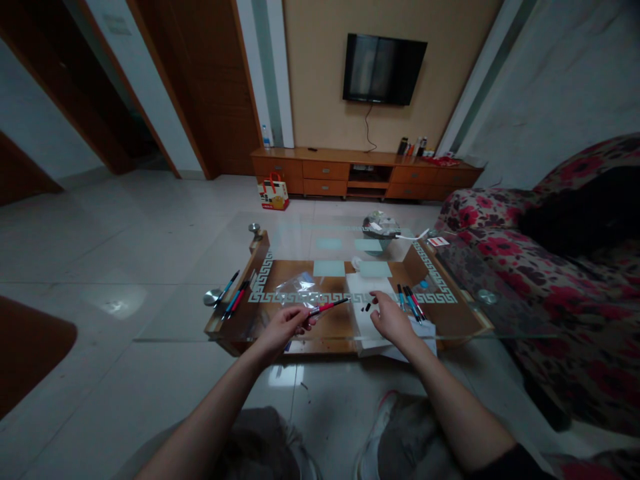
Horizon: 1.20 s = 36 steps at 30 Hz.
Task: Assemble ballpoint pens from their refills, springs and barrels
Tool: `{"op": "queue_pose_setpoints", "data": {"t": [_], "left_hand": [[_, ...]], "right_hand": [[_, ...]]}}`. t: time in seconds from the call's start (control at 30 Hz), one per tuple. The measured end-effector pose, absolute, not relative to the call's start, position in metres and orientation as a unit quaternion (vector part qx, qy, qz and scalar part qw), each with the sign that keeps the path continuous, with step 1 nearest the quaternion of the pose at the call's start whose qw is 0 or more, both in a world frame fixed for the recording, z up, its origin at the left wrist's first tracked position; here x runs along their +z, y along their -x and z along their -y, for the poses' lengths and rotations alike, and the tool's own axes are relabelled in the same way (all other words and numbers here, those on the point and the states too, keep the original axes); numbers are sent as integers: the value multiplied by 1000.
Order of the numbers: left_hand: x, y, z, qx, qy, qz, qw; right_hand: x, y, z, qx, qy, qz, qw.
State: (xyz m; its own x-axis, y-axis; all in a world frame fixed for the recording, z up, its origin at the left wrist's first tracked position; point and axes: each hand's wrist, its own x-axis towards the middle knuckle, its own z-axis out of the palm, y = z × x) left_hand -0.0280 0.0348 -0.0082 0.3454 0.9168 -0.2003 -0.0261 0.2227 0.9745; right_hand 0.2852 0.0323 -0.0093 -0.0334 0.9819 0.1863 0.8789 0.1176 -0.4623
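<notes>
My left hand (290, 323) is closed around a red pen (327, 307), whose dark tip points right over the glass table (185, 327). Across from that tip, my right hand (394, 319) is empty, with thumb and index finger apart. Beside its fingertips are several small black pieces (368, 307), too small to name. To the right of this hand lies a group of blue, black and red pens (412, 305). Another group of pens (235, 301) rests at the table's left side. A clear plastic bag (300, 288) sits behind my left hand.
White paper (367, 330) shows under the glass near my right hand. At the table's far side is a dark bowl-like thing with plastic (381, 225). A flowered sofa (490, 217) stands right; a TV cabinet (320, 173) and a gift bag (273, 193) are beyond.
</notes>
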Motion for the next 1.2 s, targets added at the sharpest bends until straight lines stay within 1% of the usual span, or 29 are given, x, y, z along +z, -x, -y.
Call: {"op": "queue_pose_setpoints", "data": {"t": [0.07,0.13,0.23,0.3,0.37,0.43,0.5,0.63,0.73,0.93,1.2], "left_hand": [[-8,28,-35,361,-518,-445,636],[-7,28,-34,351,-535,-450,623],[-6,28,-33,335,-563,-449,608],[-5,28,-32,325,-578,-440,606],[-5,27,-32,316,-589,-429,608],[-4,27,-31,314,-598,-419,607],[-4,27,-31,314,-604,-414,604],[-6,28,-32,322,-613,-412,593],[-8,28,-33,327,-613,-414,589],[-3,27,-32,333,-615,-401,592],[2,25,-31,327,-627,-423,566]], "right_hand": [[-1,-284,-31,109,659,689,281],[7,-282,-31,142,653,661,341],[16,-274,-29,271,619,620,400],[19,-267,-25,391,584,593,393],[21,-260,-20,495,555,562,362],[22,-254,-16,562,538,535,328],[20,-250,-13,601,531,516,302],[11,-246,-13,636,522,506,259],[6,-246,-13,648,510,511,244],[9,-246,-9,654,509,494,261],[8,-244,-9,635,512,511,271]]}}
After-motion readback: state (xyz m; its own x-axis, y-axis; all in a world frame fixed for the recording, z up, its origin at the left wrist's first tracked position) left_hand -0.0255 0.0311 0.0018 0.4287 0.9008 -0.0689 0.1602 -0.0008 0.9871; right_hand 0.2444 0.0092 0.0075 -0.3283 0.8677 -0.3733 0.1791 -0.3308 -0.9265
